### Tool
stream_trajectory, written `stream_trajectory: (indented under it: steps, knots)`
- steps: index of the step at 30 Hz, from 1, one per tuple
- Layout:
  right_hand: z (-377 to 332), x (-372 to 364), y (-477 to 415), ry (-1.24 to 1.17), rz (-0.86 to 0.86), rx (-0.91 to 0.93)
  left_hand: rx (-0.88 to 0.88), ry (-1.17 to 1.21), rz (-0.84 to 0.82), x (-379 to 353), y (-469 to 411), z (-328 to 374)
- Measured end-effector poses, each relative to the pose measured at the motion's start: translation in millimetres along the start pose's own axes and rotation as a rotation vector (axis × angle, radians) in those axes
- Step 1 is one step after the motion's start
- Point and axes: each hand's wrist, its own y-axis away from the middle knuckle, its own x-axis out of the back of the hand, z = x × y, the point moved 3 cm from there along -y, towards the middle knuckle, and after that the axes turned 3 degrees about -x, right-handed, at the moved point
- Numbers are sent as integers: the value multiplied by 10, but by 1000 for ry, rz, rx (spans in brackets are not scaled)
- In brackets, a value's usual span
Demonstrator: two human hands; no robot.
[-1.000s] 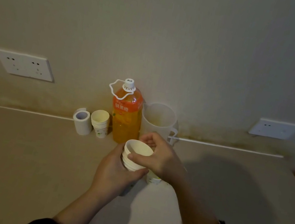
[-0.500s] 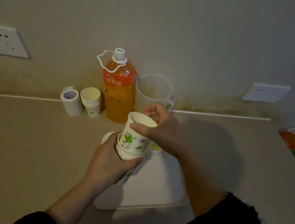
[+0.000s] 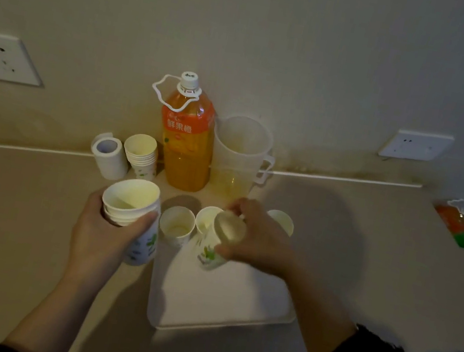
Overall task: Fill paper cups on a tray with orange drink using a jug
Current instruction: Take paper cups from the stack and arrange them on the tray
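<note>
The job is only just starting. Three paper cups stand in a row at the far end of the white tray (image 3: 218, 305): a left cup (image 3: 176, 225), a middle cup (image 3: 205, 220) and a right cup (image 3: 282, 221) that peeks out from behind the wrist. I see no orange drink in any of them, though the light is dim.

The jug (image 3: 239, 152) stands on the counter (image 3: 18, 217) by the wall, just past the tray. It has a little pale drink at the bottom, or maybe only a shine; I cannot tell. The big bottle of orange drink (image 3: 185, 143) is right beside it on the left, with its cap on and mostly full. So more cups may need setting out, the jug needs filling, and all the pouring is left to do.

The left hand (image 3: 101, 234) is out to the left of the tray. Its fingers wrap round a stack of cups (image 3: 130, 208), which it holds up with the open end on top.

The right hand (image 3: 257, 238) reaches over the far part of the tray. Its fingers and thumb curl round a fourth cup (image 3: 214, 245), which is tilted, just near the middle cup. I cannot tell if its bottom touches the tray yet.

A spare stack of cups (image 3: 140, 154) and a white roll (image 3: 108, 155) sit by the wall, left of the bottle.
</note>
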Motion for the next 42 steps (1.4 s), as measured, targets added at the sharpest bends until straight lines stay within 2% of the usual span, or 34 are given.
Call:
stream_trajectory:
  steps: [2,5,10,21,27,36,42]
  knots:
    - [-52,-187,41,192,-45,96,-1,13,16,46,-48,-4]
    - [-93,-479,8,427,1,297,-7,23,26,70,-85,22]
    - [-27,-866,-101,662,63,378,-19,32,1,55,-68,43]
    - [58,-1140,-302,694,94,305,-12,14,7,64,-48,45]
    - [25,-1197,-318,676,9,267,-19,4,14,112,-71,-1]
    - [39,-1364,-392,685,57,318,-11,3,32,173,-85,-5]
    - [-72,-1362,-410,693,-10,305,-5,-8,31,188,-98,-27]
